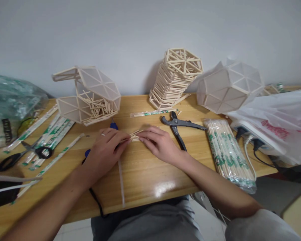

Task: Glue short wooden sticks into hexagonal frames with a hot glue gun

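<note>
Several short wooden sticks (134, 136) lie between my two hands at the middle of the table. My left hand (109, 143) has its thumb and fingers pinched on their left ends; a ring is on one finger. From the other side, my right hand (158, 142) closes its fingertips on the right ends. Partly hidden beneath and behind my left hand is a blue tool (113, 126) with a black cord. A clear thin stick (121, 184) lies below my hands, pointing to the table's front edge. Black-handled cutters (175, 126) rest open just right of my right hand.
A tall stick tower (172, 80) stands behind, between two paper-panelled stick frames (97, 83) (230, 87). At left lie scissors (25, 155) and wrapped chopsticks (52, 140). At right are a chopstick pack (229, 154), a power strip (256, 137) and a white plastic bag (286, 120).
</note>
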Action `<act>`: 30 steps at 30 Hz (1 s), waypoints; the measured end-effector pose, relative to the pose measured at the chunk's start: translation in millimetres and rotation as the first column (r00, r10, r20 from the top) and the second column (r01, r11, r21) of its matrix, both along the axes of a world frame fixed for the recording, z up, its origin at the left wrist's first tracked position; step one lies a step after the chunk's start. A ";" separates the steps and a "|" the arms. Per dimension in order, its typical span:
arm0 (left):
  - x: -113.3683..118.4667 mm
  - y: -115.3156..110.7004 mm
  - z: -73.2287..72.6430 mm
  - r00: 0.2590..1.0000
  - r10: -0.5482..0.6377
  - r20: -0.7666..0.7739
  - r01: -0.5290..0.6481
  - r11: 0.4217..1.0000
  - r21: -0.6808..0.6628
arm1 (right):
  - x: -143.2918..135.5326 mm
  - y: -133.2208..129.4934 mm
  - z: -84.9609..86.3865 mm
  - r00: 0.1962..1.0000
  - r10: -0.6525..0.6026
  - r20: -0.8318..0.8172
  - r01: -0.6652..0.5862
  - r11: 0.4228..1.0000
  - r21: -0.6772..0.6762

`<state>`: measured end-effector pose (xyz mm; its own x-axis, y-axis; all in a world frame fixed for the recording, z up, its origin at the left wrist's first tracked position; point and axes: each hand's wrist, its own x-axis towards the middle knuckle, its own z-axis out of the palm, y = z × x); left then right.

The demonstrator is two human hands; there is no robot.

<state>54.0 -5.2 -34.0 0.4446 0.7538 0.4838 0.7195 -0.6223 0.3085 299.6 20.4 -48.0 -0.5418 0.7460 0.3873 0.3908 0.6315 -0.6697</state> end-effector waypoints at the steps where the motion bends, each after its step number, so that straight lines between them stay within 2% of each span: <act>1: 0.9 -0.8 -0.1 1.000 -0.004 0.002 0.004 1.000 -0.005 | 0.2 -0.4 0.8 1.000 -0.002 0.002 0.002 1.000 0.006; 7: 4.9 -5.5 0.3 0.997 -0.080 0.009 0.080 0.996 -0.028 | 0.6 -4.0 4.5 1.000 0.003 0.016 -0.003 1.000 0.016; 13: 6.9 -6.9 3.3 0.987 -0.160 -0.008 0.159 0.983 -0.091 | 0.3 -6.4 8.4 0.997 0.022 0.076 -0.018 0.999 -0.048; 18: 8.2 -10.1 5.2 0.970 -0.239 -0.046 0.234 0.968 -0.092 | 2.2 -6.2 10.9 0.994 0.022 0.104 -0.012 0.995 -0.100; 24: 6.4 -13.5 -2.1 0.954 -0.288 -0.086 0.273 0.949 -0.158 | 5.3 -3.3 10.5 0.985 0.055 0.162 -0.036 0.993 -0.113; 30: 9.2 -14.7 -9.5 0.955 -0.278 -0.105 0.264 0.956 -0.129 | 7.2 -2.5 12.8 0.981 0.080 0.178 -0.059 0.991 -0.121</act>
<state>63.3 -19.9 -43.4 0.6895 0.6431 0.3331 0.5647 -0.7653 0.3088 306.7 17.9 -35.2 -0.6475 0.7376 0.1917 0.4703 0.5847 -0.6611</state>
